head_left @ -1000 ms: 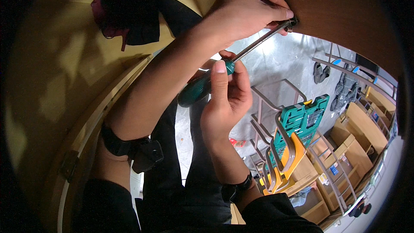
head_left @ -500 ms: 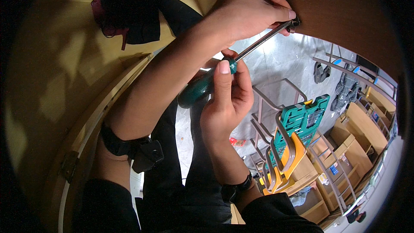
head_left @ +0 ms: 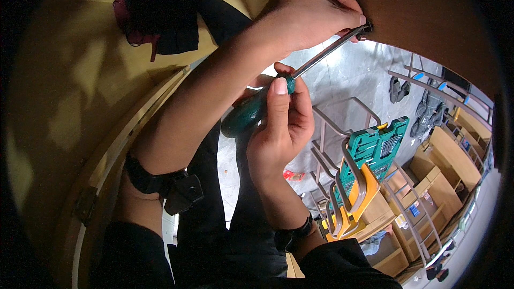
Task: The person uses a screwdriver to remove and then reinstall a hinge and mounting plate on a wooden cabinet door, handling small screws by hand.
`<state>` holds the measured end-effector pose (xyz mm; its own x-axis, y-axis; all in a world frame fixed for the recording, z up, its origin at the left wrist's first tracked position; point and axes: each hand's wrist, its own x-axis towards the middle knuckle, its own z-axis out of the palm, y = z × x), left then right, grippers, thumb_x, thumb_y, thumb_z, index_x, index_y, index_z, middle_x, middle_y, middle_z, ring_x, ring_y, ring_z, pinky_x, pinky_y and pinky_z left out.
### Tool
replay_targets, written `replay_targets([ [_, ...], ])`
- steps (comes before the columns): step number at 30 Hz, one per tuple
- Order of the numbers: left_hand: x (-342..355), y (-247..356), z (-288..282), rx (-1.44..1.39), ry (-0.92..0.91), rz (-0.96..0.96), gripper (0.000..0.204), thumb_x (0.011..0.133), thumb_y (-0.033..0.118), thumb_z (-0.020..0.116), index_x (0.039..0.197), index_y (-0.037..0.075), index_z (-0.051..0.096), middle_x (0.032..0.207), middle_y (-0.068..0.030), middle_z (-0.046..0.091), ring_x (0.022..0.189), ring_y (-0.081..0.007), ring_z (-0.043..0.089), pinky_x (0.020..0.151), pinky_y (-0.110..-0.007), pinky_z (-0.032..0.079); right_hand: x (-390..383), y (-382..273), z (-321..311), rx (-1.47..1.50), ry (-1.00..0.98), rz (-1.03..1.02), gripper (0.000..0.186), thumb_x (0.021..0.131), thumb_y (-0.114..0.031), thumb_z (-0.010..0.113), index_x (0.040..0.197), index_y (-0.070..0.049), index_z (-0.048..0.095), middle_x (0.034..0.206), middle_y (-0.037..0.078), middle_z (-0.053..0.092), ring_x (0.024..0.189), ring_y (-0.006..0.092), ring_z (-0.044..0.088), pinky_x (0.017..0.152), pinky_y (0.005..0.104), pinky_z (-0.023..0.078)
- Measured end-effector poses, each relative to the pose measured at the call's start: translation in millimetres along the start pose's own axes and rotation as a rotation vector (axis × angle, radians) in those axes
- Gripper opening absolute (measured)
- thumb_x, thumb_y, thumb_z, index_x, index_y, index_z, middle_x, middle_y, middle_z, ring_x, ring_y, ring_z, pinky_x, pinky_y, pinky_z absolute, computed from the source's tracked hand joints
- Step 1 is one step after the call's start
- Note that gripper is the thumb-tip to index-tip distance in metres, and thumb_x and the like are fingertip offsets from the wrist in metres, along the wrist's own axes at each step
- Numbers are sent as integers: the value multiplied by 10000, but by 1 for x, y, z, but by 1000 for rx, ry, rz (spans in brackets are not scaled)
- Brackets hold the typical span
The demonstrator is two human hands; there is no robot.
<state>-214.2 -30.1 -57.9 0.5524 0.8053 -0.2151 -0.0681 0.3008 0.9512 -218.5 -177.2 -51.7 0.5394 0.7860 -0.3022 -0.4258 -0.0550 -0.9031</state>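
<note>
My right hand (head_left: 281, 128) is closed round the green handle of a screwdriver (head_left: 247, 114), its thumb lying along the collar. The metal shaft slants up and to the right, and its tip meets a small dark metal fitting (head_left: 367, 27) at the edge of a brown wooden panel (head_left: 428, 18). My left hand (head_left: 316, 13) reaches across above the screwdriver. Its thumb and fingertips are pinched together at the fitting, beside the shaft's tip. The fingers partly hide the fitting, so the screw head cannot be made out.
A pale wooden door edge with a hinge (head_left: 85, 206) runs along the left. Dark cloth (head_left: 163, 13) lies at the upper left. On the right, a green tool case (head_left: 383, 147) rests open on a yellow seat among grey metal frames (head_left: 358, 101). Wooden cabinets (head_left: 428, 195) stand beyond.
My right hand and the screwdriver handle have shifted very slightly, the handle end a little downward. My left hand stays almost still at the fitting.
</note>
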Motion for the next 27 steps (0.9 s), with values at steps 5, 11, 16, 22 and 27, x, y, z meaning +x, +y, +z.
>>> replay_targets([
  [5, 1, -3, 1, 15, 9, 13, 123, 775, 111, 706, 835, 8, 674, 762, -74, 674, 667, -123, 617, 631, -235, 482, -3, 0, 1, 14, 18, 50, 269, 937, -155, 512, 1123, 40, 524, 843, 118, 627, 679, 161, 617, 612, 259, 491],
  [11, 2, -5, 4, 20, 21, 34, 124, 776, 108, 702, 839, 7, 670, 771, -73, 669, 682, -127, 617, 642, -238, 483, -2, -2, 2, 51, 30, 55, 269, 939, -159, 511, 1123, 35, 525, 851, 115, 622, 679, 158, 615, 610, 256, 486],
  [16, 0, -7, 2, 37, 37, 52, 125, 776, 105, 699, 843, 5, 667, 778, -73, 665, 694, -131, 617, 652, -240, 483, -2, 2, 1, 36, 26, 38, 266, 944, -156, 499, 1127, 35, 522, 866, 120, 619, 683, 158, 615, 603, 256, 485],
  [22, 1, -13, 3, 58, 61, 83, 125, 777, 102, 695, 847, 4, 663, 787, -73, 660, 709, -135, 617, 663, -243, 484, -4, 0, 3, 64, 28, 41, 267, 952, -156, 476, 1130, 38, 517, 875, 132, 622, 670, 170, 620, 560, 267, 489],
  [27, 3, -19, 7, 71, 86, 129, 126, 777, 99, 691, 851, 2, 659, 794, -73, 655, 721, -138, 618, 672, -245, 484, -3, -5, 3, 82, 32, 74, 279, 940, -120, 504, 1152, 58, 471, 870, 129, 615, 689, 161, 602, 632, 270, 492],
])
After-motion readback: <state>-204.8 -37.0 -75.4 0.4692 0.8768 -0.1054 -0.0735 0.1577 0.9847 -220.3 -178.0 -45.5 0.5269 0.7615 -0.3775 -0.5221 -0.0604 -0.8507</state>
